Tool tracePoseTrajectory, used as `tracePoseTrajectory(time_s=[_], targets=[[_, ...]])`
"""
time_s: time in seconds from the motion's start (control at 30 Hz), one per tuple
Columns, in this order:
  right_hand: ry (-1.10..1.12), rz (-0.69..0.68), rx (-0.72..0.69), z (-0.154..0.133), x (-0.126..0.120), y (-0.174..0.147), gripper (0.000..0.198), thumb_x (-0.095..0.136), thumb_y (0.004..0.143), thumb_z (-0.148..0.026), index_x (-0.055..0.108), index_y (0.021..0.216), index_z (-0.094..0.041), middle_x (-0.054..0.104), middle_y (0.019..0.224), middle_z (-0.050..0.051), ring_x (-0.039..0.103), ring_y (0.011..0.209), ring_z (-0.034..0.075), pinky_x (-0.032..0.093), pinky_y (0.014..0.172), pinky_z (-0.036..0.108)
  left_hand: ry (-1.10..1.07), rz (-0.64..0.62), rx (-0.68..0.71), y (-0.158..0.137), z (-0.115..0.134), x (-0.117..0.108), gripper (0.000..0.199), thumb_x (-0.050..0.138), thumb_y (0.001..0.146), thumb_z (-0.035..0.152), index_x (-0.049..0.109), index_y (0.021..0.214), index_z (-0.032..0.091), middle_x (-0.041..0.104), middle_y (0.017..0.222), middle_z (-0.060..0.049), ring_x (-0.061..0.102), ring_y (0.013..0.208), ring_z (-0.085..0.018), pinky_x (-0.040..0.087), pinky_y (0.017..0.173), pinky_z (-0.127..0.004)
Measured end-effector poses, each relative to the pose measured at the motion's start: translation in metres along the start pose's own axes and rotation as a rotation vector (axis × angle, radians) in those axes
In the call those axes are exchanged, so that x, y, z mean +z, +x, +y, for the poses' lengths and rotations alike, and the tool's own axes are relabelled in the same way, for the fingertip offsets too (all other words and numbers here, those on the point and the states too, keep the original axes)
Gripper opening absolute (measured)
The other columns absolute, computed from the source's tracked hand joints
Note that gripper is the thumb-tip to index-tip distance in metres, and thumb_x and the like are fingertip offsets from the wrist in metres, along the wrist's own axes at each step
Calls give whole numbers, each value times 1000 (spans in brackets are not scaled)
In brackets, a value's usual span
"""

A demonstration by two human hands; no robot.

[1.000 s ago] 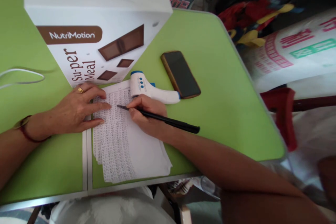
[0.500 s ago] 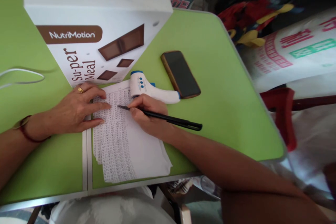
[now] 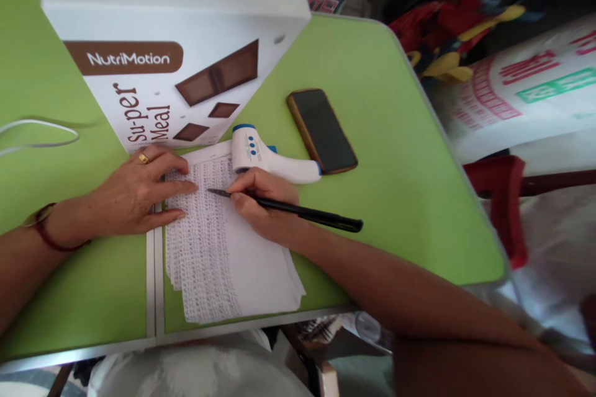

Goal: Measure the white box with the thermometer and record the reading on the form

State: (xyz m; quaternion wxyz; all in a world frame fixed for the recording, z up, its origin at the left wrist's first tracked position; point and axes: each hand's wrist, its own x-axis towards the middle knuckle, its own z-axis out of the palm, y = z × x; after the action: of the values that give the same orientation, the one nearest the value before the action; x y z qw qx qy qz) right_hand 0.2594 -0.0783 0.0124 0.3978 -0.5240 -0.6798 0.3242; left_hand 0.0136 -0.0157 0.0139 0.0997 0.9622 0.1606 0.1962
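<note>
A stack of paper sheets (image 3: 261, 273) lies on the green table, the top one filled with rows of handwriting on its left part and blank on the right. My left hand (image 3: 139, 192) rests with fingers spread on the left edge of the sheets. Between the thumb and fingers of my right hand (image 3: 263, 201) is a black pen (image 3: 321, 216), its tip at the written rows. Just beyond that hand, a white and blue infrared thermometer (image 3: 274, 164) lies across the upper edge of the paper.
A white NutriMotion box (image 3: 153, 25) stands behind the paper. To the right of it lies a phone (image 3: 323, 130) in a brown case. A white cable (image 3: 41, 124) crosses the green table (image 3: 419, 198) at far left. A red chair part (image 3: 505, 211) is beyond the right edge.
The pen has tilted very slightly, its back end shifting a little to the right. My left hand and the sheets stay in place; the view has shifted a touch.
</note>
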Motion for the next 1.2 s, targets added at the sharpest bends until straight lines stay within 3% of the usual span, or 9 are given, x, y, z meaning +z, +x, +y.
tracePoseTrajectory(time_s=[0.6,0.8,1.2], targets=[[-43,-64,-28,1,1,-1,8,53,71,-16,57,69,-22,58,55,-5,48,49,9,38,47,23,2,6,6,0,0,0,30,55,97,39,63,119,20,59,117,-14,51,111,-30,48,98,-51],[-28,21,-7,-1,2,1,8,53,71,-20,60,69,-21,59,54,-5,48,47,9,37,46,23,-2,9,25,1,0,0,32,56,97,38,63,118,17,59,116,-16,51,110,-32,48,96,-53],[-51,-16,-29,1,0,0,7,53,70,-17,57,69,-23,59,55,-5,49,49,10,38,48,23,8,-2,0,-1,-1,1,31,56,97,40,63,120,21,59,119,-13,51,112,-30,48,98,-51]])
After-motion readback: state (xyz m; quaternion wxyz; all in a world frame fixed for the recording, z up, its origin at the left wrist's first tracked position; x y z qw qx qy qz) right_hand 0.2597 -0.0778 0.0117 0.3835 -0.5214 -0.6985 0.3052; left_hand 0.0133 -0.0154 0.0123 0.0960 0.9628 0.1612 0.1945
